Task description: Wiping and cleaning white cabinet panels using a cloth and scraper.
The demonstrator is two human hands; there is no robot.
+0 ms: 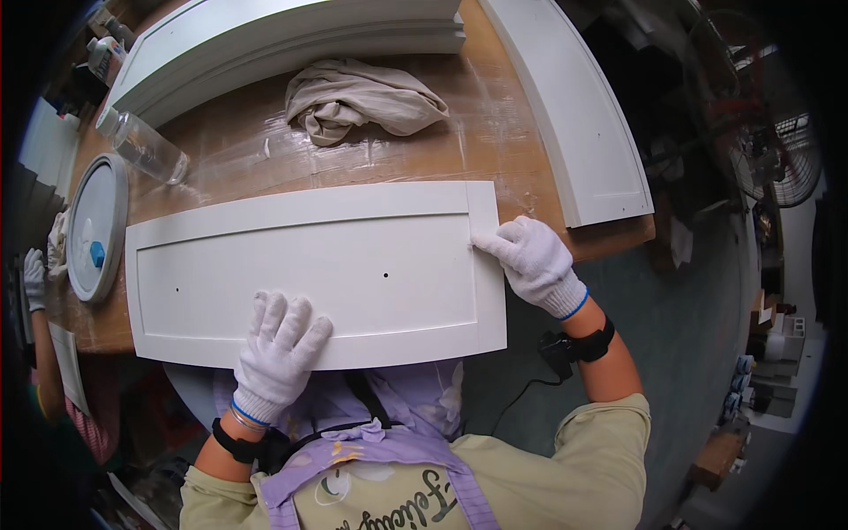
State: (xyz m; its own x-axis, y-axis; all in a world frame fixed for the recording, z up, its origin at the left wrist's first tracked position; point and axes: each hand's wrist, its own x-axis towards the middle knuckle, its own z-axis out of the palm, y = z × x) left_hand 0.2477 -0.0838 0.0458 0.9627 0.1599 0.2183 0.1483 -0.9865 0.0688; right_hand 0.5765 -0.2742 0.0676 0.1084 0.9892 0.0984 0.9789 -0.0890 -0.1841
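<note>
Overhanging the table, white panel looks stiff, prob. light, best held by both ends, w/ L hand splayed atop, R hand at R edge, pinch unclear from here.

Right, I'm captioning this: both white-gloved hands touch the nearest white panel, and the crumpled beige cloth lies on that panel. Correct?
Not quite: the head view shows the cloth lying on the brown table, beyond the panel. The left hand and right hand do touch it.

Brown worktable, grey-green floor, caged fan at right, possibly a cardboard box
</note>
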